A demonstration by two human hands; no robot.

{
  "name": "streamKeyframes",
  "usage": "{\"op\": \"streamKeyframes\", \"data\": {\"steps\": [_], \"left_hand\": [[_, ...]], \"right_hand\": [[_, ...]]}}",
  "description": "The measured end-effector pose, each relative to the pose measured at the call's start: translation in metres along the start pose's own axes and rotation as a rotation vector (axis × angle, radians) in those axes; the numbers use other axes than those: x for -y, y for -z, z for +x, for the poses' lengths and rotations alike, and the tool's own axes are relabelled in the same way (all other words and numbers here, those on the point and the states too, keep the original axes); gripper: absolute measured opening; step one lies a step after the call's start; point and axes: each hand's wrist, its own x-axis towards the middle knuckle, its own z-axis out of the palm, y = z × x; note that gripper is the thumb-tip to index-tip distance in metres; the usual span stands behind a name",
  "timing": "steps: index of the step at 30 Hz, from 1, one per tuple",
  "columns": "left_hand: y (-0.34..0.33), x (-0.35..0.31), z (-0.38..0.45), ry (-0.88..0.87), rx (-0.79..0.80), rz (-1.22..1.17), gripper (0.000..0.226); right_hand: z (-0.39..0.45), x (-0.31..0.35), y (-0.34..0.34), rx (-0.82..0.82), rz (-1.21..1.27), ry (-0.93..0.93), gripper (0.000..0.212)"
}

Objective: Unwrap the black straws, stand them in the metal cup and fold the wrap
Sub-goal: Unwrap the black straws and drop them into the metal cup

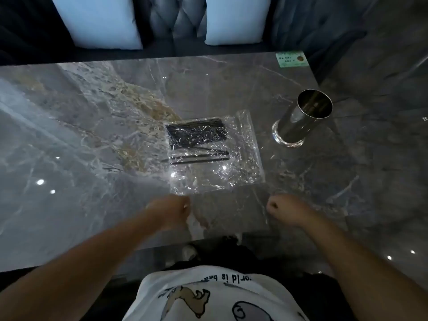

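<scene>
A clear plastic wrap [234,174] lies spread on the marble table [92,135]. Under its far part sits a bundle of black straws [195,133], with two or three loose black straws [199,157] just nearer to me. The metal cup [301,117] stands upright and empty to the right of the wrap. My left hand [172,213] and my right hand [287,209] are closed near the table's front edge. Each pinches a faint near corner of the wrap, which stretches thin between them.
A green and white card [292,59] lies at the table's far right corner. Behind the table stands a dark sofa with two pale cushions [97,19] [236,19]. The table's right edge runs just past the cup.
</scene>
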Motion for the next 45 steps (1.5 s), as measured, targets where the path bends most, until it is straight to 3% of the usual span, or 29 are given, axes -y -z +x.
{"op": "streamKeyframes", "data": {"steps": [3,7,13,20,27,33,37,39,41,45], "left_hand": [[0.01,-0.026,0.04,-0.054,-0.317,-0.112,0.024],[0.0,-0.052,0.085,-0.024,-0.36,-0.024,0.043],[-0.037,-0.054,0.108,-0.025,-0.282,0.171,0.064],[-0.043,-0.052,0.109,-0.028,-0.304,0.183,0.069],[-0.044,-0.052,0.11,-0.018,-0.318,0.185,0.065],[-0.043,-0.051,0.109,-0.022,-0.314,0.181,0.064],[-0.04,-0.053,0.108,-0.029,-0.309,0.169,0.064],[-0.038,-0.053,0.107,-0.028,-0.304,0.174,0.063],[-0.036,-0.052,0.106,-0.042,-0.295,0.188,0.065],[-0.037,-0.042,0.091,-0.136,-0.311,0.228,0.071]], "right_hand": [[0.035,0.012,0.013,-0.341,0.047,0.006,0.021],[0.072,0.025,0.013,-0.51,0.053,0.015,0.028],[0.105,0.016,-0.004,-0.484,-0.008,0.075,0.045],[0.109,-0.002,0.003,-0.534,0.11,0.187,0.011],[0.1,-0.049,0.011,-0.53,0.549,-0.322,0.012],[0.094,-0.076,0.015,-0.347,0.473,-0.352,0.023],[0.093,-0.075,0.026,-0.397,0.547,-0.383,0.018],[0.09,-0.069,0.033,-0.547,0.541,-0.315,0.02],[0.086,-0.057,0.036,-0.687,0.352,-0.078,0.026],[0.078,-0.027,0.016,-0.579,-0.131,0.419,0.045]]}}
